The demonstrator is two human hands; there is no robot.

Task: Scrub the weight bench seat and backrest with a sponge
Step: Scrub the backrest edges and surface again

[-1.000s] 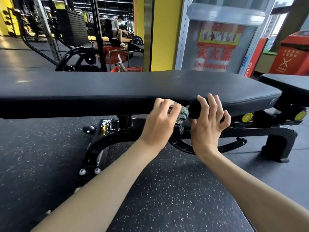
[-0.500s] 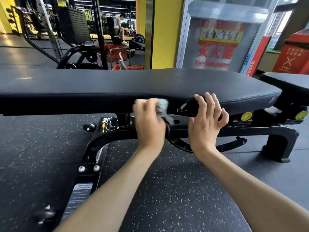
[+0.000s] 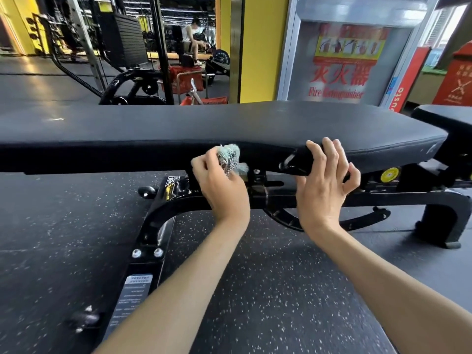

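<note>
- The sponge [image 3: 231, 159], a teal and grey wad, is pressed against the near side wall of the backrest pad [image 3: 178, 131], just under its top face. By the look of it, this side wall is the part under the scrub.
- The left hand [image 3: 221, 185] grips the sponge from 6 o'clock with its fingers curled round it, likely so it can push the sponge into the upholstery.
- The right hand [image 3: 325, 180], at 3 o'clock of the sponge and apart from it, hooks its fingers over the same pad edge. It probably steadies the bench against the rubbing.
- Under those fingers sits a dark flap [image 3: 293, 164] with a pale scuffed rim. Whether it is loose upholstery or a handle cannot be told.
- The left hand hides much of the sponge, so its shape is unclear.
- The seat pad [image 3: 444, 118] at 3 o'clock is cut off by the picture's edge, and the backrest pad runs out of view at 9 o'clock.
- The bench frame [image 3: 158, 226] at 6 o'clock is partly behind both forearms, and its label [image 3: 135, 292] is too small to read.
</note>
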